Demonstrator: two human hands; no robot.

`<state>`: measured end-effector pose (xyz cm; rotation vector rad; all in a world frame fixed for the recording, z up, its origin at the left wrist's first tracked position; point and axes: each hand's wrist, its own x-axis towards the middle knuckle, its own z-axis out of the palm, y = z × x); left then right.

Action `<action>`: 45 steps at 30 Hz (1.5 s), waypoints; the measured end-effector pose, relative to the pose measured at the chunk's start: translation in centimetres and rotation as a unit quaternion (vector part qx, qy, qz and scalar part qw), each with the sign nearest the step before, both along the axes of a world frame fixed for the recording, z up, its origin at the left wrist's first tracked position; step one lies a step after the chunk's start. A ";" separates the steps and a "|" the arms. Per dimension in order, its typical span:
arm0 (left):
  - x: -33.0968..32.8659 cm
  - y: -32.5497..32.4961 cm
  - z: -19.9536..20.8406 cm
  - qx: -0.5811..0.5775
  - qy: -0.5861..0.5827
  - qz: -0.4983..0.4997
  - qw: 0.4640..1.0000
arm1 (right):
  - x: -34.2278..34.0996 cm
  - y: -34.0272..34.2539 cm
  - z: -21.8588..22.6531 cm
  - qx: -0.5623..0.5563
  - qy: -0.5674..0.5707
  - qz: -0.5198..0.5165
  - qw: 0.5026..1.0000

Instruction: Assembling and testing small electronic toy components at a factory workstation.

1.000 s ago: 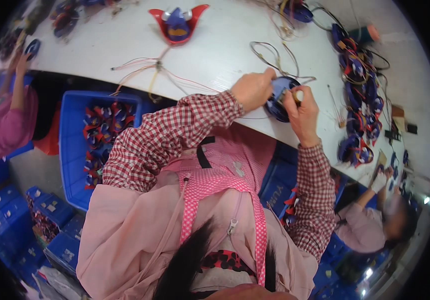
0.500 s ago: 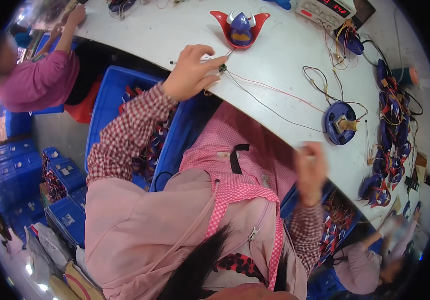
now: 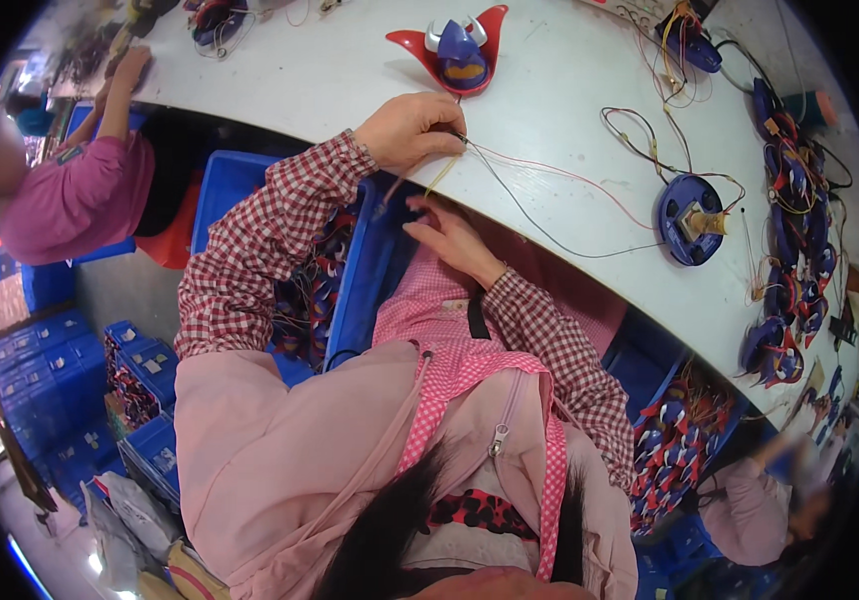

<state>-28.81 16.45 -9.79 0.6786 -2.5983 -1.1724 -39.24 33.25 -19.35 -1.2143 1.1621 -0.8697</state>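
My left hand [image 3: 416,132] is at the table's front edge, thumb and forefinger pinched on a small dark part with thin wires. Red and dark wires [image 3: 560,170] run from there to a round purple toy base [image 3: 688,222] with a tan and metal piece in its middle. Just beyond the left hand rests a purple toy head [image 3: 462,62] with silver horns and a red collar. A yellow wire [image 3: 442,177] hangs over the edge below the pinch. Under it, in front of the apron, my right hand [image 3: 453,238] has its fingers apart and holds nothing visible.
A row of wired purple and red toy parts [image 3: 790,220] lines the table's right side. Blue bins [image 3: 350,290] with similar parts stand below the edge. One person [image 3: 80,195] works at the left; another [image 3: 750,505] sits at the lower right.
My right hand has moved left from beside the round base to below my left hand. The left hand has shifted slightly right and still pinches the small wired part. The whole view has shifted a little.
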 end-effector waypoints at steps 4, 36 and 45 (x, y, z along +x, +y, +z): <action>-1.0 0.8 -0.1 -0.005 -0.012 0.033 0.999 | -1.2 1.2 0.2 0.055 -0.031 0.032 0.998; 1.7 15.2 1.2 0.588 0.242 0.399 0.661 | -13.1 -0.9 14.1 -0.222 0.373 -0.092 0.896; -0.5 16.9 3.1 0.453 0.322 0.394 0.732 | -14.8 -1.7 11.2 -0.228 0.447 -0.089 0.860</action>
